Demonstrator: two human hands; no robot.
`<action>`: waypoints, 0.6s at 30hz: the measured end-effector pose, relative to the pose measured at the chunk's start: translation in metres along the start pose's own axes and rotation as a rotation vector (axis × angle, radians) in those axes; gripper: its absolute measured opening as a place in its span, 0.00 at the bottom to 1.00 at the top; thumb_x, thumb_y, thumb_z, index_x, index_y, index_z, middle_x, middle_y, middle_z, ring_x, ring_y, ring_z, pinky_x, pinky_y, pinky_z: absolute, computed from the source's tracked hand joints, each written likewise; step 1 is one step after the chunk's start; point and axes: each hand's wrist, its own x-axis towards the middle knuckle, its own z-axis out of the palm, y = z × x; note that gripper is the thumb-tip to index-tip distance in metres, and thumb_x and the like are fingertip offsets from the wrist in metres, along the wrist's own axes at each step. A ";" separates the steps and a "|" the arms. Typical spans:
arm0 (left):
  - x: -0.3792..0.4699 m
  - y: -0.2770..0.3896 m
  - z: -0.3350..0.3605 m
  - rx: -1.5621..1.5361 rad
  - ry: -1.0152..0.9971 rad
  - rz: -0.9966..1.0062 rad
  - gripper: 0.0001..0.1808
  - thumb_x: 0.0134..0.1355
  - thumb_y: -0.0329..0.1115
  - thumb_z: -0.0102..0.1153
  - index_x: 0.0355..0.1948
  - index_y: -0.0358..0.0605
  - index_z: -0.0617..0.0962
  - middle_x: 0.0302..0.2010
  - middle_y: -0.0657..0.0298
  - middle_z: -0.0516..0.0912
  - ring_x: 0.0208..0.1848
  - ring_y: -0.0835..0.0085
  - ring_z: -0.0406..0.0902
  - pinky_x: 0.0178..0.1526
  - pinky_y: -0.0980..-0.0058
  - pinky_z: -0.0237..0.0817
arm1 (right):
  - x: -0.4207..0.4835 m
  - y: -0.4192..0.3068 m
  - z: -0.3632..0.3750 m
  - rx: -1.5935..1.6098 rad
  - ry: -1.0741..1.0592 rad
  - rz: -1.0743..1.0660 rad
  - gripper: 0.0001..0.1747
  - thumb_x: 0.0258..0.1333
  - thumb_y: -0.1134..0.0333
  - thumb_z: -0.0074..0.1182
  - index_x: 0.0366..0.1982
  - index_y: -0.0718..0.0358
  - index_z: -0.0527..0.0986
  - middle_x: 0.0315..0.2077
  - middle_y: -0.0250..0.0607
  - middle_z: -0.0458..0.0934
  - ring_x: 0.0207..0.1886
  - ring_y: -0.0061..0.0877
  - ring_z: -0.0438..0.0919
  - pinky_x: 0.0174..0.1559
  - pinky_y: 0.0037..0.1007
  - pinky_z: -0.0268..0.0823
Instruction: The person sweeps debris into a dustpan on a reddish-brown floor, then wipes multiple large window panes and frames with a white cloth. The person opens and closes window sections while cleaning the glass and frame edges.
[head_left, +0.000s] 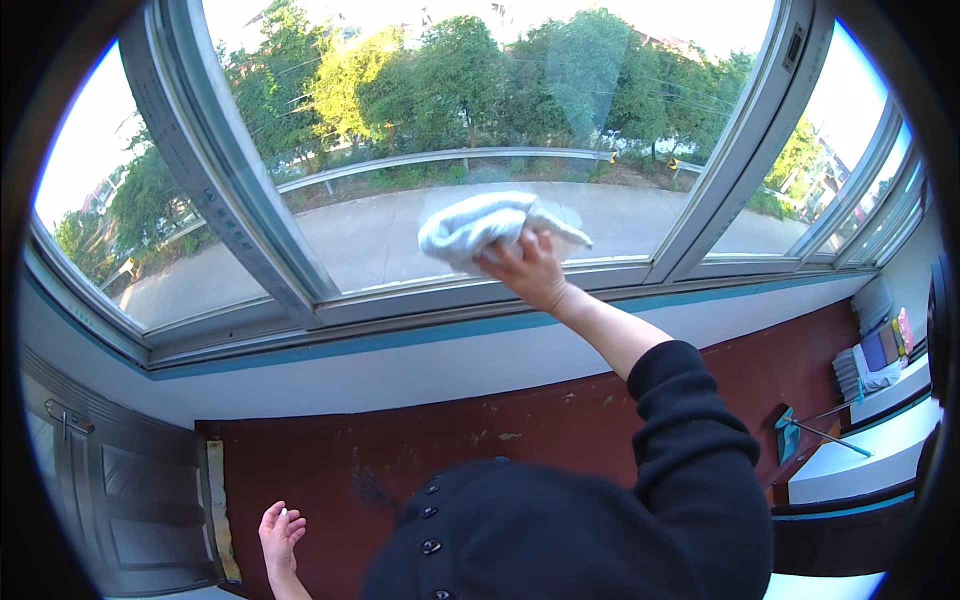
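A folded white cloth (469, 221) is pressed against the lower part of a sliding window pane (420, 169). My right hand (525, 266) has its fingers spread over the cloth, with the arm stretched up in a dark sleeve. Below the cloth runs the grey metal bottom rail (420, 300) of the window. Away from the glass, my left hand (281, 532) hangs low on the left over the dark red floor (315, 457). Its fingers are loosely curled and apart, and I see nothing held in it.
A dark panelled door (142, 487) stands at the left. At the right, a teal broom or dustpan (787, 435) lies near stacked folded items (874, 352). The window sill (360, 343) has a teal edge. Trees (465, 71) and a guardrail (450, 156) show outside.
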 end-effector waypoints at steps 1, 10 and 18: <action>0.002 -0.006 -0.005 0.004 0.017 -0.006 0.15 0.64 0.34 0.50 0.51 0.45 0.71 0.35 0.62 0.79 0.33 0.74 0.79 0.34 0.78 0.72 | -0.014 -0.010 -0.001 0.046 -0.093 -0.079 0.22 0.45 0.59 0.52 0.47 0.36 0.74 0.49 0.28 0.66 0.48 0.39 0.66 0.41 0.43 0.62; -0.013 -0.055 -0.046 -0.045 0.115 -0.103 0.16 0.64 0.35 0.50 0.52 0.44 0.70 0.34 0.61 0.79 0.33 0.72 0.79 0.34 0.75 0.72 | 0.189 0.092 -0.086 -0.149 0.237 0.044 0.31 0.38 0.71 0.59 0.49 0.35 0.75 0.48 0.28 0.72 0.46 0.30 0.70 0.47 0.38 0.63; -0.037 -0.079 -0.060 -0.095 0.187 -0.176 0.17 0.64 0.35 0.51 0.52 0.42 0.70 0.35 0.61 0.79 0.34 0.72 0.79 0.35 0.75 0.72 | 0.301 0.065 -0.040 -0.114 0.487 0.282 0.30 0.43 0.76 0.52 0.49 0.40 0.73 0.52 0.40 0.68 0.47 0.44 0.69 0.43 0.40 0.67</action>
